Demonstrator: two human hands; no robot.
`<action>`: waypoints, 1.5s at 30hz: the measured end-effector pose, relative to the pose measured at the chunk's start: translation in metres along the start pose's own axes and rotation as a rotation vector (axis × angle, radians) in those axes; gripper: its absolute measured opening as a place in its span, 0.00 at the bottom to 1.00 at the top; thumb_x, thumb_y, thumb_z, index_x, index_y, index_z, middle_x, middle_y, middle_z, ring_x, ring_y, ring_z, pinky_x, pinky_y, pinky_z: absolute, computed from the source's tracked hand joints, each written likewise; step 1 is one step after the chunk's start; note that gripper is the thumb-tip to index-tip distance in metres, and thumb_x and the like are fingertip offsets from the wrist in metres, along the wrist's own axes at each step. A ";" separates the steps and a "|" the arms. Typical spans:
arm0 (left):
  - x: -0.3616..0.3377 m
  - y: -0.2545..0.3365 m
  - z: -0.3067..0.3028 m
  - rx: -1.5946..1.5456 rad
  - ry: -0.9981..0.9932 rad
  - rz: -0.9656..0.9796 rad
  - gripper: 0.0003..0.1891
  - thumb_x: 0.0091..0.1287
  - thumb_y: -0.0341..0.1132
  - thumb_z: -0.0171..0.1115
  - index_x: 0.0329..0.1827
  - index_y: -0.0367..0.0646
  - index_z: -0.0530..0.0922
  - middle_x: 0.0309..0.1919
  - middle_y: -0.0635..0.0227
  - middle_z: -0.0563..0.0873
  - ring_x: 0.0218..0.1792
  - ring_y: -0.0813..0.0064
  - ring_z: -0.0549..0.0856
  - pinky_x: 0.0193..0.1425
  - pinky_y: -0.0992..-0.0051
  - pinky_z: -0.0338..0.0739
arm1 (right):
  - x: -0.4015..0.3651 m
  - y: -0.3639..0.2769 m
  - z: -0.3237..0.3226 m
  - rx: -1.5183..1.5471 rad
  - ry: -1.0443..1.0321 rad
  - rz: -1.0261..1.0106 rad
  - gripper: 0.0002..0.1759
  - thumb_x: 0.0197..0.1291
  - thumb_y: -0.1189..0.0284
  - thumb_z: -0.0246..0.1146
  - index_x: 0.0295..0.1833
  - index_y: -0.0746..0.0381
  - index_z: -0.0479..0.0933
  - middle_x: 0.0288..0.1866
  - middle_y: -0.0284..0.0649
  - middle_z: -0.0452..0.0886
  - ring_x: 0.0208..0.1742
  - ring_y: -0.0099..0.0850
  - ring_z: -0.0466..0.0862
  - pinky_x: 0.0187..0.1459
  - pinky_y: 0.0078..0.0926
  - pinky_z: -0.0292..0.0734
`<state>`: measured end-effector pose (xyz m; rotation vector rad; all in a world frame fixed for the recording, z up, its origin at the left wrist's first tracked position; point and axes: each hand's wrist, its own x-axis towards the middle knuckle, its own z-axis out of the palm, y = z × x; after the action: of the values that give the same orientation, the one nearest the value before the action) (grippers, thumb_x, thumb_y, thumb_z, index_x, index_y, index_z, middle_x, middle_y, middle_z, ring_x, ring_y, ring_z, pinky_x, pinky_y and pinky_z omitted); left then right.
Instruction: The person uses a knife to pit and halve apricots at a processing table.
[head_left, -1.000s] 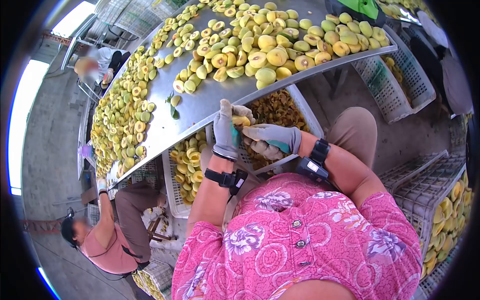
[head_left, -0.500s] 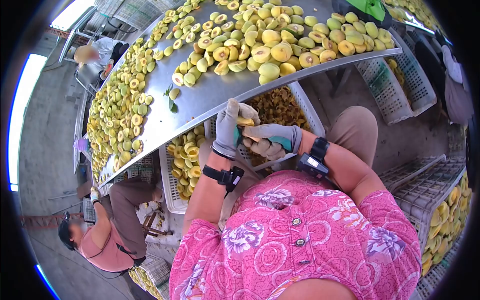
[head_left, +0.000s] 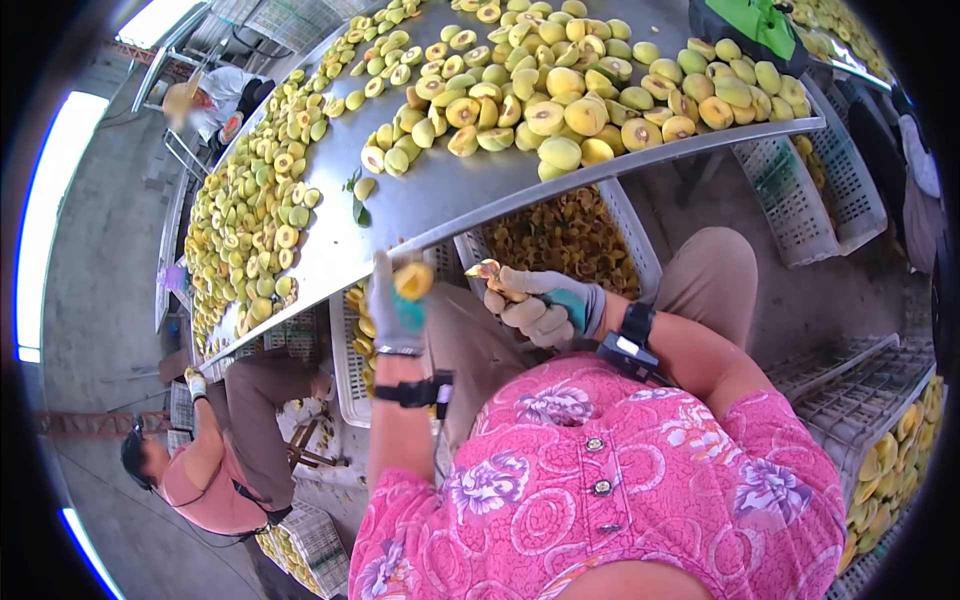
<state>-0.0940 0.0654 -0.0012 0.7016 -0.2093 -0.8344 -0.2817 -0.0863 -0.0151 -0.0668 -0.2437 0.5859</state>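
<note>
My left hand (head_left: 398,315), in a grey glove with a green palm patch, is raised at the table's front edge and smeared by motion. A yellow peach half (head_left: 413,281) lies against its palm side and appears to be held there; the thumb is hard to make out. To its right, my gloved right hand (head_left: 540,308) is closed around a small tool, mostly hidden by the fingers. Shiny brown and yellow pit scraps (head_left: 486,269) show at the tool's tip. Halved peaches (head_left: 545,115) lie heaped on the metal table (head_left: 440,195).
Under the table stand a crate of brown pit scraps (head_left: 570,235) and a crate of peach halves (head_left: 352,375), partly behind my left arm. More crates (head_left: 840,385) stand at the right. A co-worker in pink (head_left: 205,480) sits at the left; another person (head_left: 215,105) is farther back.
My hands were together over the scrap crate and are now apart. My left hand has moved left with the peach half. My right hand stays near its place, its tool tip now showing.
</note>
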 end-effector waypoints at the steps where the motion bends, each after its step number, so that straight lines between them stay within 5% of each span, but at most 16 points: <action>1: -0.007 0.024 -0.017 0.451 0.166 0.095 0.20 0.75 0.50 0.52 0.41 0.39 0.79 0.36 0.64 0.83 0.42 0.67 0.81 0.53 0.63 0.77 | 0.001 -0.002 -0.003 0.045 0.024 0.000 0.22 0.72 0.48 0.50 0.42 0.58 0.71 0.20 0.23 0.62 0.11 0.12 0.57 0.11 0.14 0.50; 2: -0.010 0.046 -0.029 0.900 0.330 0.192 0.18 0.74 0.46 0.53 0.46 0.37 0.80 0.39 0.64 0.84 0.45 0.70 0.81 0.55 0.65 0.76 | 0.002 0.000 -0.008 0.040 0.018 -0.008 0.22 0.72 0.48 0.50 0.42 0.58 0.71 0.20 0.23 0.62 0.11 0.12 0.57 0.11 0.14 0.50; 5: 0.004 0.071 -0.005 1.153 0.427 0.270 0.20 0.70 0.41 0.60 0.55 0.32 0.77 0.47 0.64 0.83 0.48 0.79 0.79 0.55 0.77 0.74 | 0.006 0.007 -0.032 -0.015 0.628 -0.264 0.20 0.68 0.45 0.54 0.37 0.50 0.70 0.22 0.23 0.65 0.15 0.15 0.62 0.15 0.17 0.54; 12: 0.155 0.015 0.012 1.134 0.074 0.062 0.26 0.68 0.47 0.62 0.58 0.32 0.77 0.52 0.60 0.82 0.54 0.73 0.78 0.59 0.74 0.70 | 0.008 -0.002 -0.050 -0.081 0.508 -0.251 0.21 0.66 0.43 0.56 0.38 0.49 0.71 0.22 0.21 0.67 0.15 0.17 0.65 0.16 0.19 0.55; 14: 0.185 0.004 0.033 1.421 0.229 -0.111 0.28 0.66 0.50 0.63 0.59 0.34 0.77 0.54 0.53 0.82 0.57 0.64 0.79 0.62 0.71 0.70 | 0.004 -0.003 -0.042 -0.086 0.544 -0.259 0.21 0.66 0.44 0.56 0.39 0.50 0.72 0.23 0.22 0.70 0.15 0.17 0.67 0.16 0.19 0.56; 18: 0.206 -0.030 0.044 1.859 0.306 -0.030 0.30 0.63 0.53 0.65 0.58 0.36 0.77 0.52 0.48 0.83 0.56 0.56 0.80 0.61 0.66 0.71 | -0.001 -0.008 -0.033 -0.229 0.657 -0.304 0.22 0.67 0.46 0.57 0.42 0.54 0.72 0.23 0.25 0.71 0.14 0.18 0.68 0.14 0.20 0.60; 23: 0.185 -0.036 0.043 1.689 0.314 0.121 0.31 0.58 0.48 0.70 0.57 0.37 0.72 0.49 0.50 0.84 0.51 0.55 0.83 0.56 0.64 0.76 | -0.002 -0.020 -0.018 -0.674 0.869 -0.365 0.22 0.69 0.53 0.55 0.43 0.63 0.68 0.20 0.33 0.71 0.10 0.24 0.69 0.08 0.23 0.64; 31: 0.192 -0.043 0.034 1.349 0.189 0.415 0.30 0.56 0.38 0.73 0.58 0.37 0.71 0.45 0.56 0.83 0.44 0.63 0.83 0.51 0.68 0.77 | -0.015 -0.021 -0.009 -0.974 0.989 -0.276 0.19 0.71 0.55 0.53 0.46 0.62 0.68 0.21 0.33 0.70 0.12 0.22 0.69 0.10 0.22 0.64; 34: 0.189 -0.039 0.045 1.358 0.216 0.334 0.27 0.56 0.37 0.73 0.56 0.38 0.72 0.44 0.60 0.83 0.42 0.66 0.83 0.48 0.70 0.78 | -0.019 -0.018 -0.001 -1.001 1.062 -0.347 0.19 0.71 0.54 0.52 0.46 0.61 0.68 0.21 0.32 0.69 0.12 0.20 0.68 0.10 0.20 0.62; 35: 0.189 -0.038 0.046 1.344 0.216 0.340 0.27 0.56 0.37 0.73 0.56 0.38 0.72 0.44 0.60 0.83 0.42 0.66 0.83 0.48 0.70 0.78 | -0.025 -0.022 -0.012 -1.041 1.084 -0.348 0.19 0.71 0.56 0.53 0.46 0.63 0.68 0.26 0.36 0.77 0.16 0.29 0.76 0.15 0.27 0.70; 36: 0.189 -0.037 0.046 1.097 0.140 0.217 0.25 0.57 0.37 0.70 0.57 0.40 0.72 0.42 0.64 0.82 0.38 0.69 0.81 0.44 0.70 0.78 | -0.030 -0.022 -0.028 -1.050 1.089 -0.343 0.19 0.71 0.56 0.53 0.46 0.63 0.68 0.26 0.36 0.77 0.16 0.29 0.76 0.15 0.27 0.70; 38: 0.181 -0.036 0.043 0.841 0.070 0.091 0.23 0.59 0.37 0.68 0.57 0.41 0.73 0.39 0.68 0.80 0.35 0.72 0.79 0.41 0.71 0.79 | -0.047 -0.014 -0.073 -2.002 1.332 -0.213 0.21 0.70 0.56 0.54 0.48 0.67 0.71 0.38 0.45 0.85 0.32 0.40 0.85 0.33 0.36 0.79; 39: 0.171 -0.033 0.044 0.686 0.102 0.035 0.22 0.59 0.38 0.66 0.56 0.43 0.74 0.38 0.69 0.79 0.32 0.72 0.77 0.41 0.69 0.79 | -0.069 -0.008 -0.115 -2.006 1.332 -0.202 0.21 0.70 0.56 0.54 0.48 0.67 0.71 0.38 0.45 0.85 0.32 0.40 0.85 0.33 0.36 0.79; 41: 0.144 -0.027 0.054 0.376 0.199 0.007 0.19 0.59 0.39 0.61 0.53 0.43 0.75 0.38 0.67 0.79 0.34 0.68 0.80 0.46 0.60 0.80 | -0.107 -0.001 -0.190 -2.564 0.709 0.315 0.23 0.69 0.57 0.53 0.51 0.69 0.74 0.49 0.51 0.84 0.50 0.46 0.83 0.51 0.39 0.75; 44: 0.104 -0.022 0.052 -0.039 0.067 0.021 0.19 0.59 0.37 0.60 0.51 0.39 0.75 0.41 0.61 0.81 0.42 0.61 0.83 0.52 0.54 0.80 | -0.030 -0.007 0.001 -1.585 1.240 0.625 0.24 0.68 0.56 0.52 0.53 0.67 0.77 0.51 0.53 0.83 0.55 0.43 0.80 0.58 0.36 0.72; 45: 0.102 -0.024 0.037 -0.104 -0.044 0.038 0.18 0.62 0.37 0.58 0.51 0.37 0.74 0.46 0.55 0.82 0.50 0.55 0.82 0.57 0.49 0.78 | -0.029 -0.011 -0.001 -1.671 1.169 0.474 0.24 0.68 0.55 0.52 0.52 0.65 0.77 0.45 0.50 0.83 0.47 0.40 0.82 0.50 0.36 0.76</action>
<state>-0.0569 -0.0395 0.0015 0.5804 -0.2164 -0.8190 -0.2986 -0.1117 -0.0211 -2.0617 0.5101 0.5712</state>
